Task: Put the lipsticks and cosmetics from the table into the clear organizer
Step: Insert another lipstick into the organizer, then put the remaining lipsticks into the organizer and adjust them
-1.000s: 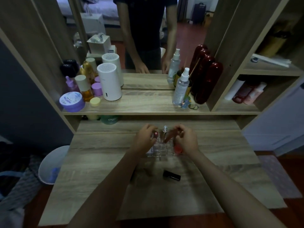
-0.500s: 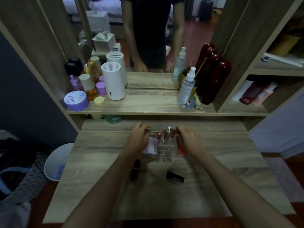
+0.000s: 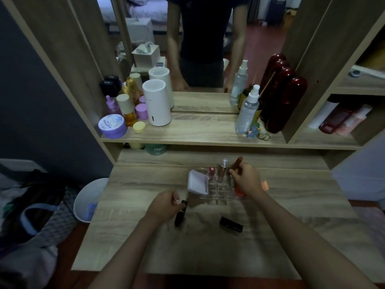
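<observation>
The clear organizer [image 3: 218, 197] stands mid-table with a white compact [image 3: 196, 182] in its left side, a red-capped lipstick [image 3: 211, 171] and a gold tube [image 3: 223, 168] upright in its cells. My right hand [image 3: 246, 180] is at the organizer's right edge, fingers closed around a reddish tube [image 3: 237, 163] that tilts up from a back cell. My left hand [image 3: 166, 205] rests on the table in front of the organizer, fingers curled on the top end of a black lipstick [image 3: 180, 215] lying there. A second black lipstick [image 3: 231, 224] lies loose to the right.
A shelf [image 3: 198, 134] behind carries a white cylinder [image 3: 156, 103], purple jars, spray bottles [image 3: 246, 110] and dark red bottles [image 3: 281, 97] before a mirror. A white bin [image 3: 89, 199] stands on the floor left of the table; bags lie beyond it.
My left hand has left the organizer and come down to the black lipstick on the table. My right hand has stayed at the organizer's right side on the reddish tube.
</observation>
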{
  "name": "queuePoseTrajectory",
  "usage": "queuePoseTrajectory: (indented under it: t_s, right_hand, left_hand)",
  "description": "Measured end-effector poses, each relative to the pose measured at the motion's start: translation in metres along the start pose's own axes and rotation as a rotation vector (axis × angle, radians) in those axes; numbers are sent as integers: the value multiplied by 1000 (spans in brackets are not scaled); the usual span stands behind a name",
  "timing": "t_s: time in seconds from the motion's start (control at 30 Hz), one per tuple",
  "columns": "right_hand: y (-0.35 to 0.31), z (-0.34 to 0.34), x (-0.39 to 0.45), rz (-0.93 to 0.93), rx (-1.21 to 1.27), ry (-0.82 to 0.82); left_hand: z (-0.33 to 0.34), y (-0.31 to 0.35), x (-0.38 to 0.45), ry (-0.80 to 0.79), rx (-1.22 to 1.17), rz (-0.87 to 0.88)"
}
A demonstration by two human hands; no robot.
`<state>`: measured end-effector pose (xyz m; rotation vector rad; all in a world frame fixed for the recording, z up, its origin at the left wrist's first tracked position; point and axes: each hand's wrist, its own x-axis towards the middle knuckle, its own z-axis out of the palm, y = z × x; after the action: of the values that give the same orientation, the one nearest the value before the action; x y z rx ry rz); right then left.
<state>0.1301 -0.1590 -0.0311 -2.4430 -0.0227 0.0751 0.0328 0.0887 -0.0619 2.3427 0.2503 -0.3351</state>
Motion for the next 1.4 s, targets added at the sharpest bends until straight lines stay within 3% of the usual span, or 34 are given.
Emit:
queuePoseTrajectory:
  t_s: [0.3,0.7,1.03,1.1,1.17,1.3,1.4]
  right_hand:
    - [-2,7,2,75,-161,-85]
    - [3,5,0,37,-140,-117]
    - [0,-13,-21,89,-5,16]
    - [4,-16,-43,-7,-22,77]
    - [13,-13,-67,-127,-66,-21]
    - [36,5,-106,-137,-443,-468]
    - [43,17,-116,-91,-458,-436]
  left_hand:
    - [12,-8,-21,-127,191,-45]
    - [7,-5,-22,27,60,-6]
    - [-4,18,-21,153,110,110]
    - [-6,24,-21,167,111,131]
    - [-7,32,-21,168,103,157]
    - [-5,44,-19,170,76,189]
    - [-4,51,-18,151,92,185]
